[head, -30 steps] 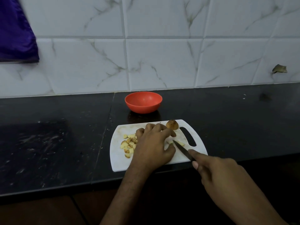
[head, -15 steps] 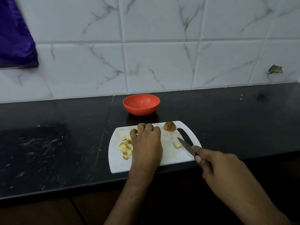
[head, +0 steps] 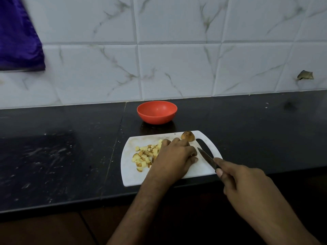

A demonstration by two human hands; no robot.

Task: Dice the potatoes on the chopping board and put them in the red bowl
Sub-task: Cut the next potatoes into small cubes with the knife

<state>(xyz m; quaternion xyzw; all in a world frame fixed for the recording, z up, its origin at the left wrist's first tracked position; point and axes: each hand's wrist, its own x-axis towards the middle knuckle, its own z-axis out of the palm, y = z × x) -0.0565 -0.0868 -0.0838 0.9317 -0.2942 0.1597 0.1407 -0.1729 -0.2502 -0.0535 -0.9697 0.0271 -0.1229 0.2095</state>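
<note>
On the white chopping board (head: 131, 175) the left hand (head: 174, 156) lies palm down, fingers curled against the heap of diced potato (head: 146, 155); whether they grip any, I cannot tell. The right hand (head: 247, 184) grips a knife (head: 206, 157) at the board's right edge. An uncut potato piece (head: 188, 135) sits at its far edge; behind the board stands the red bowl (head: 157, 112) on the dark worktop (head: 53, 156)
</note>
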